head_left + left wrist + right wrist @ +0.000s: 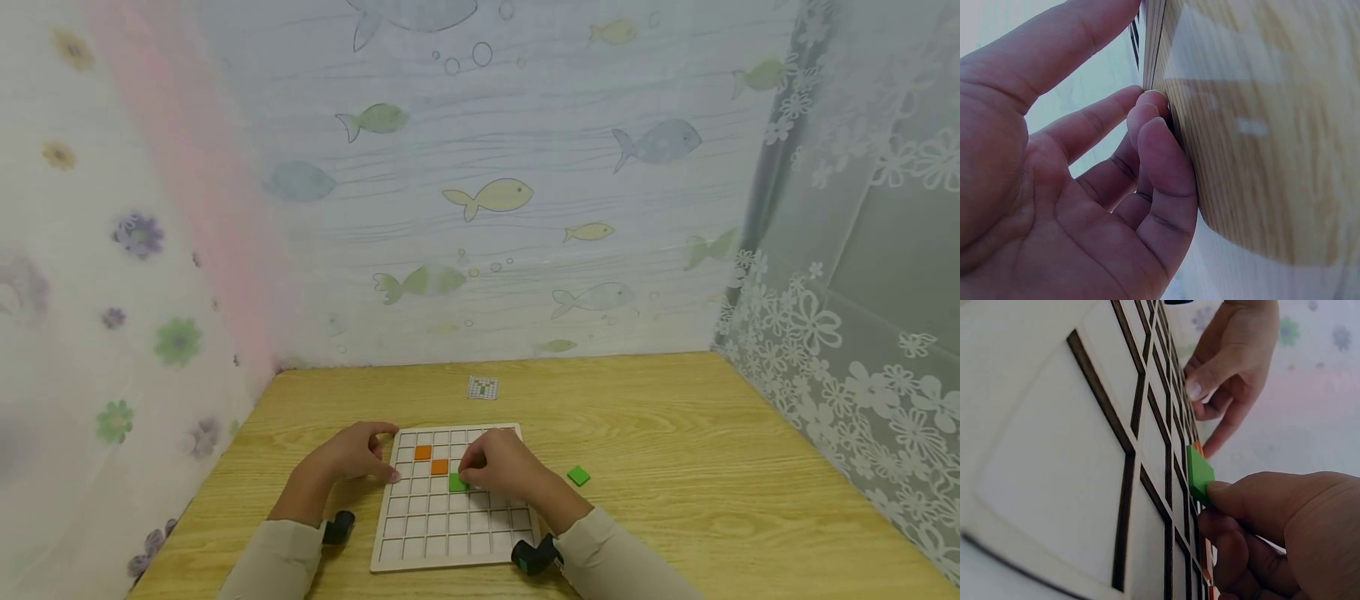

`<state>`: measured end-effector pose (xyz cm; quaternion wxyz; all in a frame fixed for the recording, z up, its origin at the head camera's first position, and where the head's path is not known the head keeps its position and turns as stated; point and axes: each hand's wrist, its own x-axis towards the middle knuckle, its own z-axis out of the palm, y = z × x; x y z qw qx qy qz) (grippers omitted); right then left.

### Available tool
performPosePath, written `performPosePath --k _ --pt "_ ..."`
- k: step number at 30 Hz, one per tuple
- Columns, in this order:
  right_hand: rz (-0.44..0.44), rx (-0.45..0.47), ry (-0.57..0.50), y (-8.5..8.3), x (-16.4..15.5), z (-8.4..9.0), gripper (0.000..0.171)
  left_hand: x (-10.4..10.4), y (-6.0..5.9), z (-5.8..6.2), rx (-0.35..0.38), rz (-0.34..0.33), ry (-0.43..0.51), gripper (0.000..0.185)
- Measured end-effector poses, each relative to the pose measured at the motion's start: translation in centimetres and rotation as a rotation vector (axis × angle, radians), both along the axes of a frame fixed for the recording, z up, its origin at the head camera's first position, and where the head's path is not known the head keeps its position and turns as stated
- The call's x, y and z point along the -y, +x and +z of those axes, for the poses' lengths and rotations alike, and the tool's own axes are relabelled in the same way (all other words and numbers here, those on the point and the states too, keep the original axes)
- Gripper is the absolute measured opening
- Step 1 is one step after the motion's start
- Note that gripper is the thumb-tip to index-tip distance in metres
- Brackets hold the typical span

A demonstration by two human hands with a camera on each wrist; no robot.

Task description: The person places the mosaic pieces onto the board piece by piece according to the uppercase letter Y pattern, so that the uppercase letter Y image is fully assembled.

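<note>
Fingers of my right hand [501, 468] curl down over the white grid board [450, 533], thumb and fingertips pinching a green square tile [457, 482] that sits tilted at a cell near the board's middle, one edge lifted off the surface (the right wrist view shows it standing on its edge against the dark grooves). My left hand [360, 454] rests at the board's left edge with fingers loosely bent, their tips pressed against the side of the thin wooden slab, thumb reaching over the top; it grips nothing. Both forearms come in from below in beige sleeves. The board is flat, pale and square, cut into rows of shallow square cells. Two orange tiles [431, 459] lie in cells diagonally adjacent, just left of the green one. Another green tile [578, 476] lies loose on the wood-grain table [675, 467] to the right, and a small pattern card [482, 387] sits beyond the board.
</note>
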<state>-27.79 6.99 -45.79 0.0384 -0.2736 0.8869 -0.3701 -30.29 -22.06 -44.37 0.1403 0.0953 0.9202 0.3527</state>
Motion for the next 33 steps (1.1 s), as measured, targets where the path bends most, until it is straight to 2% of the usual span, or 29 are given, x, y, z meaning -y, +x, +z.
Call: performPosePath --k 15,33 --pt "-0.01 -0.016 0.034 0.06 0.03 -0.16 0.008 0.28 -0.31 -0.41 -0.001 -0.01 0.015 0.086" --pt "-0.009 -0.028 0.04 -0.1 -0.07 -0.4 0.008 0.04 -0.08 -0.14 0.009 -0.006 0.013 0.086"
